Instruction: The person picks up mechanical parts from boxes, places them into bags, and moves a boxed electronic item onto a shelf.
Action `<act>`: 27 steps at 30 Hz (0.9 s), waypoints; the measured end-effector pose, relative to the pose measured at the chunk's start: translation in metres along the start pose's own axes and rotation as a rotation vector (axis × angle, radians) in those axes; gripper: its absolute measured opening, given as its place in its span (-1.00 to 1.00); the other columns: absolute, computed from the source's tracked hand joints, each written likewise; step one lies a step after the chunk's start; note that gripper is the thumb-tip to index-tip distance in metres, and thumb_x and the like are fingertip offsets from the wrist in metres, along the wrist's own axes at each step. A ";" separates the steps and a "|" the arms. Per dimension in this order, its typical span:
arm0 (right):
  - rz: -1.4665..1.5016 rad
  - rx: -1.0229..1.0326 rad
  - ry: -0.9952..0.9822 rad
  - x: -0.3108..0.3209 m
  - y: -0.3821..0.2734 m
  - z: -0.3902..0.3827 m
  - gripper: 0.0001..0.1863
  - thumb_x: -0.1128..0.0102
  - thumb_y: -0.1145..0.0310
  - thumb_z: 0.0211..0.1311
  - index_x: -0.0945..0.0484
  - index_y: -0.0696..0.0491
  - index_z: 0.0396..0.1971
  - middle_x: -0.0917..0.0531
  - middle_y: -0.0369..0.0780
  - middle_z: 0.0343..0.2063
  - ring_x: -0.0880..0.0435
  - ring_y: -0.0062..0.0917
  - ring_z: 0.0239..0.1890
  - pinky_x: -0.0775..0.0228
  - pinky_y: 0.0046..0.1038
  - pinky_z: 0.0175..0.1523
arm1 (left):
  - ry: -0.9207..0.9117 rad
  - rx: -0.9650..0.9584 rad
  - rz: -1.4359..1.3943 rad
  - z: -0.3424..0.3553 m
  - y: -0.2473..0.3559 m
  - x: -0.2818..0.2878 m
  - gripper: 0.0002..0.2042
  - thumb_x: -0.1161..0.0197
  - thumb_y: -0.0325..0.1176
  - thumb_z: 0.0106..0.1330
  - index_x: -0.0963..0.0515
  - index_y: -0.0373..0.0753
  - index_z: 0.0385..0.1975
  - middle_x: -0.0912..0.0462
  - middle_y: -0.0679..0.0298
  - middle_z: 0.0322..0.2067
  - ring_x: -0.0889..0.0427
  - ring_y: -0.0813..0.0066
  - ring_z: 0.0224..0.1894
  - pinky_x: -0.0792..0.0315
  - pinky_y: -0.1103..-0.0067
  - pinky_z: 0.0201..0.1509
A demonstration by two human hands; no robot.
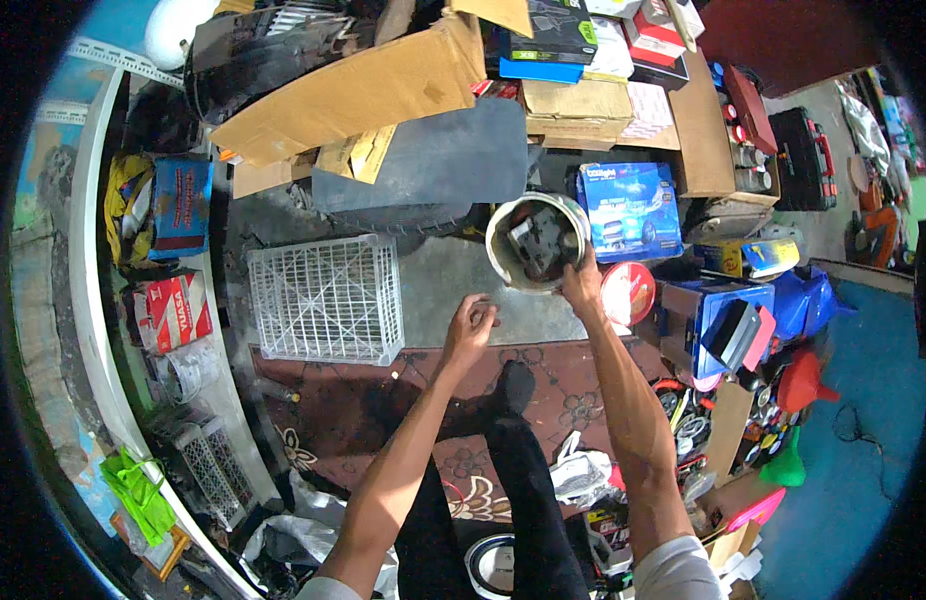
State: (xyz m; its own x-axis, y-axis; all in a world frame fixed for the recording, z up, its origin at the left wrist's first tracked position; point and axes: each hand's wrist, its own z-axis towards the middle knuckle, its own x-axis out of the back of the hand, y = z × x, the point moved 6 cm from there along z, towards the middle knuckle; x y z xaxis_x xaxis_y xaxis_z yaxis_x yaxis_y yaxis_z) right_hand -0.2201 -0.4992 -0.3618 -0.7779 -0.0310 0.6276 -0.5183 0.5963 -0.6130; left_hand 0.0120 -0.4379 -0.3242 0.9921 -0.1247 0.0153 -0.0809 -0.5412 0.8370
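My right hand (583,285) is closed on the near right rim of a whitish round bucket (500,262). Dark, dirty-looking pieces and a greyish part (535,240) lie inside it; their kind is hard to make out. Left of the bucket and closer to me, my left hand (470,325) hangs in the air, fingers loosely bent and apart, with nothing visible in it. A white plastic crate (328,300) with a lattice surface rests on the floor to its left. Just right of my right hand is a round red lid or tub (628,292).
Behind the bucket stand a blue printed box (631,212) and a dark grey panel (433,150) over a tire (413,220). A torn cardboard box (363,85) juts out at the upper left. Shelves with boxes (175,312) line the left; red and green funnels (805,382) sit at right.
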 end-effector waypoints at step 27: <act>-0.139 0.379 -0.643 -0.163 -0.204 -0.296 -0.42 -0.05 0.46 0.06 -0.20 0.07 0.16 -0.51 0.10 -0.09 -0.50 -0.02 -0.05 -0.38 -0.16 -0.04 | 0.522 0.269 0.365 -0.247 -0.022 0.301 -0.45 -0.18 -0.49 0.13 -0.17 -0.27 0.15 -0.58 0.03 -0.38 -0.62 0.24 -0.34 -0.48 0.39 -0.32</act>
State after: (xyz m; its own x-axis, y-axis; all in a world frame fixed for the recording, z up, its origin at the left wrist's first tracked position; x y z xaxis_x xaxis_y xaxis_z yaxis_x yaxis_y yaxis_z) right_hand 0.1178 -0.3784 -0.1969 -0.6902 -0.6167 0.3785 -0.6229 0.2403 -0.7445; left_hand 0.3365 -0.2578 -0.2027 0.8080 0.0424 0.5877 -0.3722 -0.7365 0.5648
